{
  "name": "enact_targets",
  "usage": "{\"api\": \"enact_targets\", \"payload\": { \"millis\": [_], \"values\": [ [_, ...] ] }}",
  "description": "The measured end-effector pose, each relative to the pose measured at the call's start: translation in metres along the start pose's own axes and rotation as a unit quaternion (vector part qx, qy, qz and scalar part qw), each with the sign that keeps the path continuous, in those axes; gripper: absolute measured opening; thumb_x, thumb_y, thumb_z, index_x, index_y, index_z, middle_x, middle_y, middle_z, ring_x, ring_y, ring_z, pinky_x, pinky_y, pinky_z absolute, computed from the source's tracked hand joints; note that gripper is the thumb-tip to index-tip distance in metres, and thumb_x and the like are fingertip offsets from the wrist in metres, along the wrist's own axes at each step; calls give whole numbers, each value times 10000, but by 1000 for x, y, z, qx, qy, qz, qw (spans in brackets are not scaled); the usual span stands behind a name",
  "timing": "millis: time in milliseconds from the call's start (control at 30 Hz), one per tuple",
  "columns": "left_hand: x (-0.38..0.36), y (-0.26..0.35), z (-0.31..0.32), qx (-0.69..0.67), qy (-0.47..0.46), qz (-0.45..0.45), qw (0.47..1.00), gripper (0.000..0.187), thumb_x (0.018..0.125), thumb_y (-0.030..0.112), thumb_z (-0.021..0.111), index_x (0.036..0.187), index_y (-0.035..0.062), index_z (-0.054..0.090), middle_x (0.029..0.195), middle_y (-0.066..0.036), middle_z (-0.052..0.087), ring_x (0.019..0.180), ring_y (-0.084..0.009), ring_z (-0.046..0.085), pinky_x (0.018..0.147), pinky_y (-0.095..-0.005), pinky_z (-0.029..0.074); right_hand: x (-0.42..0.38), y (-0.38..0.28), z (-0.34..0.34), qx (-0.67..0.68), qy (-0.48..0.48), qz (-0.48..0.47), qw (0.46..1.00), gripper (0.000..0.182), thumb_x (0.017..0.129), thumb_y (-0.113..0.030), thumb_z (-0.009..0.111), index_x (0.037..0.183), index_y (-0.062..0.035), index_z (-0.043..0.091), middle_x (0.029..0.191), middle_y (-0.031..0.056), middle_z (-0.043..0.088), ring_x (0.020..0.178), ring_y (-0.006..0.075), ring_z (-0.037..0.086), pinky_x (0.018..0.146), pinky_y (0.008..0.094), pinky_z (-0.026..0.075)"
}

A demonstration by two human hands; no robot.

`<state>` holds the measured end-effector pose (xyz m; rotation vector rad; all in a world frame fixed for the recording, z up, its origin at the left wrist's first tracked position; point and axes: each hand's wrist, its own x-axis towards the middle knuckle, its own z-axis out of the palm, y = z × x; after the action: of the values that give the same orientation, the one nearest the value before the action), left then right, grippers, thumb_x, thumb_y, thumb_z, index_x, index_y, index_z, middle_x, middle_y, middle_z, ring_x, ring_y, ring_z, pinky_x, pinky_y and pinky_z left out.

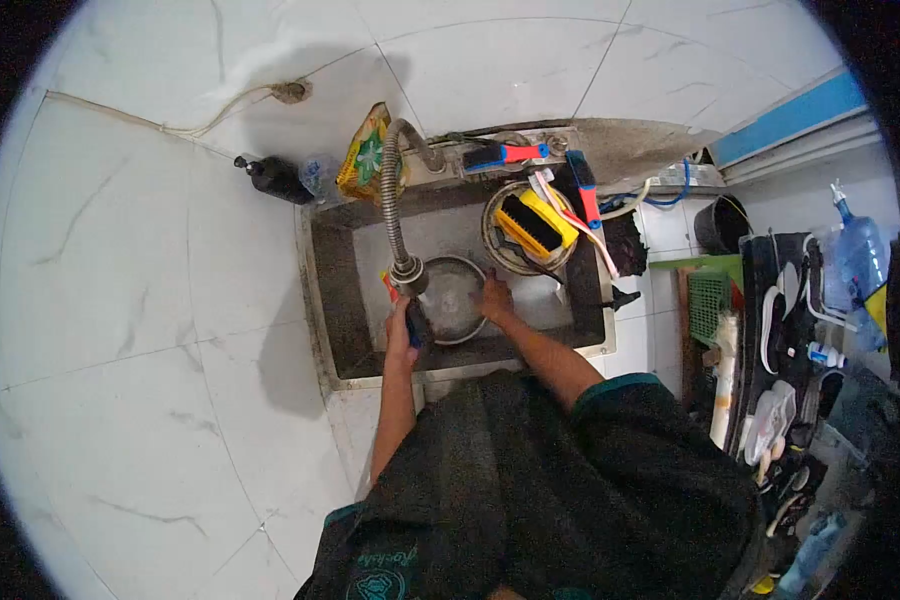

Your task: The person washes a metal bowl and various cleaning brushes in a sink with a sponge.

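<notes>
Over the metal sink point(345, 374), my left hand point(400, 335) is wrapped round a red and dark blue brush point(416, 322), partly hidden by the tap head. My right hand point(493, 298) is at the right rim of a round bowl point(454, 300) in the sink, its fingers closed there and somewhat blurred. The flexible metal tap point(390, 190) arches down, its head point(408, 275) above the bowl's left side. To the right, a second round container point(495, 243) holds a yellow brush with black bristles point(530, 225).
Two red and blue brushes point(505, 156) point(583, 188) lie at the sink's back edge. A yellow packet point(363, 155) and a black bottle point(274, 179) stand at the back left. Right of the sink are a dark bucket point(720, 225) and a green basket point(708, 305).
</notes>
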<state>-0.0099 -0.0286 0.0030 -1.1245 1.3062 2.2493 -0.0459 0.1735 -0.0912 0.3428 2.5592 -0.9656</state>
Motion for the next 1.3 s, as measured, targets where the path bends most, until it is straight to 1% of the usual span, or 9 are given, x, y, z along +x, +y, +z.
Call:
{"api": "enact_targets", "payload": {
  "millis": [233, 333, 533, 700, 800, 933, 1033, 1167, 1300],
  "values": [
    [-34, 32, -7, 43, 56, 58, 996, 411, 824, 406, 694, 957, 57, 521, 713, -94, 592, 548, -228, 629, 460, -362, 537, -15, -50, -60, 15, -164, -106, 981, 552, 871, -74, 500, 1395, -117, 331, 1271, 304, 476, 1054, 466, 549, 865, 518, 474],
    [-28, 31, -13, 53, 76, 60, 994, 380, 844, 406, 667, 972, 74, 534, 707, -68, 572, 548, -220, 619, 486, -357, 534, -44, -87, -84, -97, -53, -214, 970, 642, 806, 59, 483, 1403, -131, 339, 1283, 281, 449, 858, 488, 601, 757, 514, 516],
    [-18, 23, -6, 16, 90, 77, 993, 380, 845, 412, 667, 946, 71, 532, 706, -72, 571, 538, -223, 615, 484, -351, 524, -47, -112, -113, 34, 142, -320, 936, 634, 793, 65, 497, 1376, -147, 368, 1270, 274, 430, 962, 479, 575, 782, 489, 511],
    [-14, 28, 0, -22, 60, 107, 992, 556, 784, 458, 730, 1065, 36, 503, 823, -84, 570, 577, -202, 618, 444, -353, 537, -56, -142, -140, 20, 146, -325, 934, 625, 787, 71, 502, 1361, -148, 387, 1321, 248, 396, 1024, 469, 559, 796, 481, 507],
    [-1, 29, -10, 111, 111, 178, 971, 695, 780, 478, 725, 1184, -28, 474, 1083, -170, 580, 903, -313, 622, 786, -406, 514, -54, -146, -142, 0, 171, -370, 913, 596, 793, 50, 518, 1344, -152, 414, 1327, 257, 396, 1027, 457, 567, 812, 467, 510],
    [10, 34, -21, 322, 157, 271, 893, 785, 764, 410, 753, 1295, -42, 391, 1240, -220, 550, 1160, -348, 533, 994, -400, 387, -45, -146, -137, -38, 247, -457, 853, 517, 814, 6, 528, 1305, -145, 473, 1314, 262, 425, 1032, 431, 580, 841, 446, 513],
    [19, 30, -24, 298, 103, 372, 873, 723, 826, 267, 710, 1364, 30, 289, 1287, -130, 495, 1191, -242, 488, 1025, -367, 360, -44, -142, -129, -53, 252, -502, 826, 464, 830, -31, 528, 1286, -112, 496, 1309, 253, 444, 1051, 415, 582, 860, 427, 515],
    [-6, 47, -13, 378, 133, 424, 812, 981, 763, 250, 752, 1481, 138, 93, 1304, -192, 535, 1184, -356, 535, 954, -434, 431, -52, -139, -129, -46, 243, -523, 816, 471, 810, -33, 556, 1276, -50, 489, 1293, 235, 462, 1130, 389, 548, 883, 392, 516],
    [-38, 65, 0, 78, 15, 377, 923, 651, 870, 360, 617, 1400, 75, 368, 1293, -150, 545, 1146, -259, 549, 967, -361, 424, -49, -128, -126, 11, 251, -543, 801, 474, 789, -4, 555, 1257, -35, 484, 1288, 224, 469, 1128, 393, 549, 876, 402, 519]
  ]
}}
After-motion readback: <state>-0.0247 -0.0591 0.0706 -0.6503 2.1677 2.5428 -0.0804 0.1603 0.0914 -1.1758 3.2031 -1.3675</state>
